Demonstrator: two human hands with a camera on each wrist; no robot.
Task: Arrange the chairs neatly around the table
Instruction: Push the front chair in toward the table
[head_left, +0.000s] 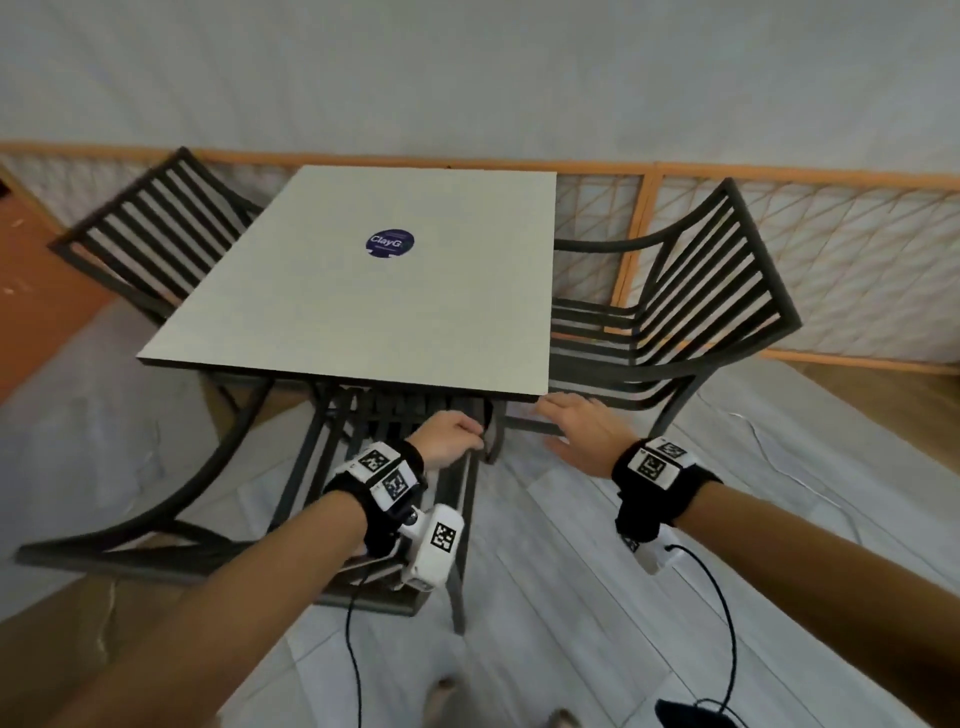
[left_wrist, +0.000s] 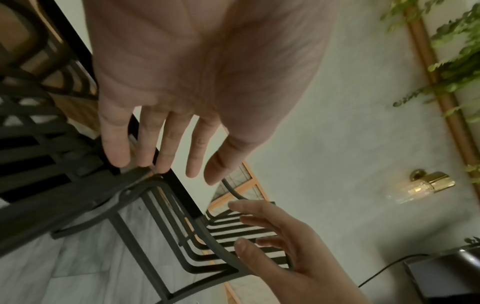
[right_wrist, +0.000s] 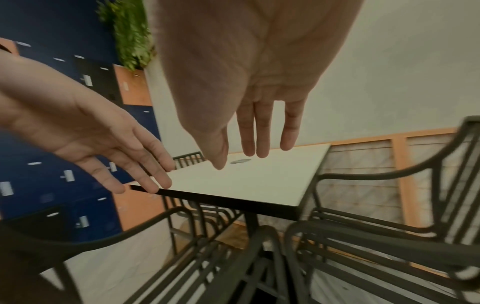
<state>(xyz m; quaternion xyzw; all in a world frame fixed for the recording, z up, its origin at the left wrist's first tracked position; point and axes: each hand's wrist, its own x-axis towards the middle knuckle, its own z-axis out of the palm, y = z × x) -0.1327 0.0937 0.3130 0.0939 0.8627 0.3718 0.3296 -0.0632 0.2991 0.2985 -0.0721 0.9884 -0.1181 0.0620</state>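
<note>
Three dark slatted metal chairs around the square worktop (head_left: 363, 291). Left chair (head_left: 150, 228) and right chair (head_left: 691, 306) sit at the sides, pushed in. Near chair (head_left: 363, 467) is half under the front edge but skewed, its back swung off to the left.

Left hand (head_left: 449, 434): fingers spread and nearly straight, tips touching the near chair's frame at the armrest corner, no wrap around it. Right hand (head_left: 582, 428): fingers apart and straight, hovering just off the worktop's front right corner, holding nothing.

Handling, my read: rigid tube-and-slat frame, probably moderately heavy, won't flex, not fragile. Legs will likely scrape or catch on the plank floor if dragged. Slats are thin, poor grip. Better to take both armrests or the top rail of the back, rotate the chair square to the edge, then push straight in. Watch the fingers between armrest and worktop edge.
</note>
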